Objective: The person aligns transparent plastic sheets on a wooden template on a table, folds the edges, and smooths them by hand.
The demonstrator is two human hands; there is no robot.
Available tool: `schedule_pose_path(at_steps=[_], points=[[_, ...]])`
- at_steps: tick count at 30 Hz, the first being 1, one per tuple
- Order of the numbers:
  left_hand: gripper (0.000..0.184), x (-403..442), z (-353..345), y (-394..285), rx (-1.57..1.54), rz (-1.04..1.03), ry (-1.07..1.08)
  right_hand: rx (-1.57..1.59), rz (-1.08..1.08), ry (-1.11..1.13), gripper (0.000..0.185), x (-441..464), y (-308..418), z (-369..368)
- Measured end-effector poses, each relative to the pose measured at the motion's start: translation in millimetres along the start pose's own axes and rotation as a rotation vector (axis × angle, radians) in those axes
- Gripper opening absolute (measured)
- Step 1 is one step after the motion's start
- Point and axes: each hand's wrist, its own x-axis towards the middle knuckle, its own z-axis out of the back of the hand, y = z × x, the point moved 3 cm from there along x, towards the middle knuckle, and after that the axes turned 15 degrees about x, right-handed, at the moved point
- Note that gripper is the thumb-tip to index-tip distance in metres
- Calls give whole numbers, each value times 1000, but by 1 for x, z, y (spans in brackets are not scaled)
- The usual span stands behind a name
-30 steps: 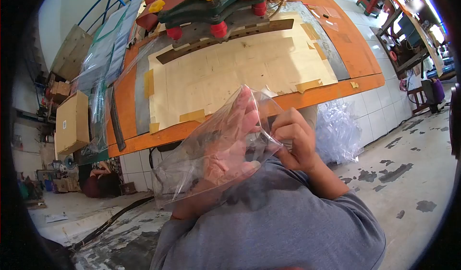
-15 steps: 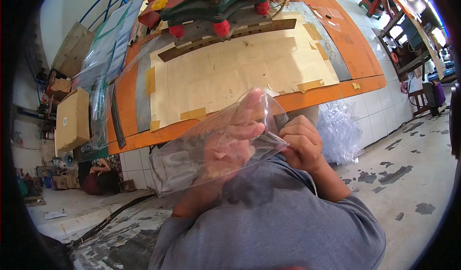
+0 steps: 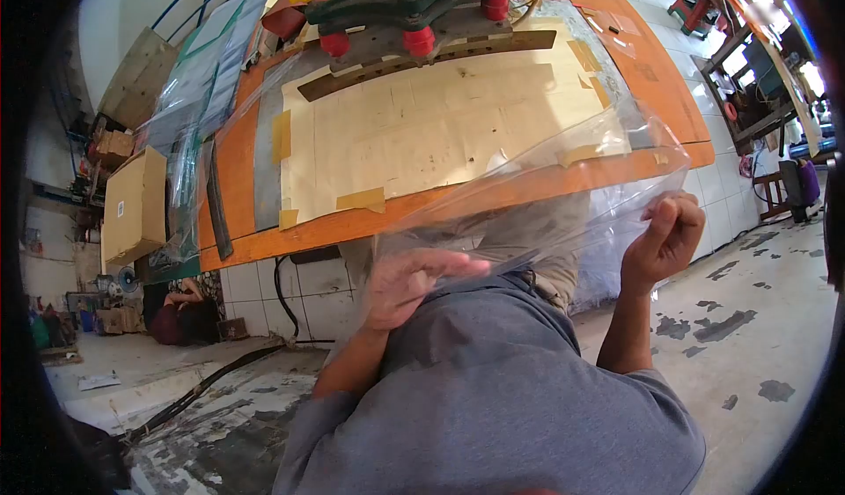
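Observation:
A clear plastic bag or sleeve [image 3: 537,178] stretches slantwise over the near edge of the table. At its right end my right hand [image 3: 664,235] is closed, pinching the plastic's edge between thumb and fingers. My left hand [image 3: 405,288] lies at the other end, its fingers stretched out flat and pointing right. Plastic covers part of that hand; I cannot tell whether it is inside the sleeve or only against it.
Behind the plastic is an orange table [image 3: 242,183] with a taped cream sheet [image 3: 378,134]. A green press frame [image 3: 405,7] with red feet stands over the sheet's far side. A cardboard box [image 3: 136,209] sits left; a clear plastic pile [image 3: 598,271] lies below the table's right.
My right hand has moved right and up, drawing the plastic out wide. My left hand has dropped lower and turned its fingers to the right.

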Motion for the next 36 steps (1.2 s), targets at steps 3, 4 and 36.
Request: schedule_pose_path(at_steps=[3,4,36], points=[[70,-13,5,-11,-261,-14,-202,-21,-45,-57,15,1,-1,6],[73,-6,7,-27,-230,-62,-197,19,-66,-60,14,1,-2,5],[51,85,44,-120,968,363,-368,-104,321,308,10,123,61,-110]])
